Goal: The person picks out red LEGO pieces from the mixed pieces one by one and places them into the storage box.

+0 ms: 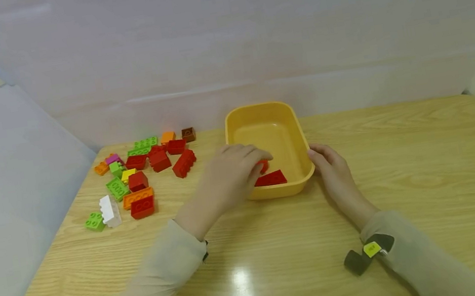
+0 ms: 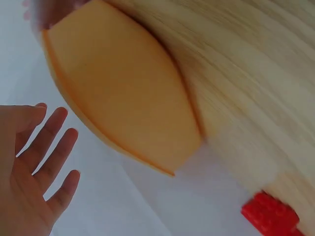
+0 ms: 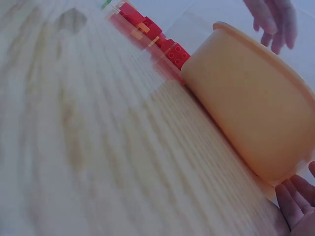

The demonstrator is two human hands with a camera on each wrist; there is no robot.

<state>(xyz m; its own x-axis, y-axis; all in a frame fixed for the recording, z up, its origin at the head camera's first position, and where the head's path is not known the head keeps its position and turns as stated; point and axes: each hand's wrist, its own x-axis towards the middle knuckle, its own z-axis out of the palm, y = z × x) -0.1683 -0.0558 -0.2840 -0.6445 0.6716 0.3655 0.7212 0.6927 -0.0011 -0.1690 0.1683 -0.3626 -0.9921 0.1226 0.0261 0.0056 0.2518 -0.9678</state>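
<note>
A yellow plastic bin (image 1: 281,191) stands on the table in front of the wall. Red toy bricks lie inside it: a long one (image 1: 272,178) near the front wall, and another behind it, partly covered by my left hand (image 1: 236,171). That hand hovers over the bin's front left side, and the left wrist view shows its fingers spread apart and holding nothing. On the bin's right side, my right hand (image 1: 335,169) touches the outer wall near the rim with extended fingers (image 3: 290,199).
Several loose toy bricks lie on the table left of the bin, among them a white brick (image 1: 110,211), a yellow brick (image 1: 128,175), a brown brick (image 1: 188,135) and a studded red brick (image 1: 184,163). Walls rise behind the table and on its left.
</note>
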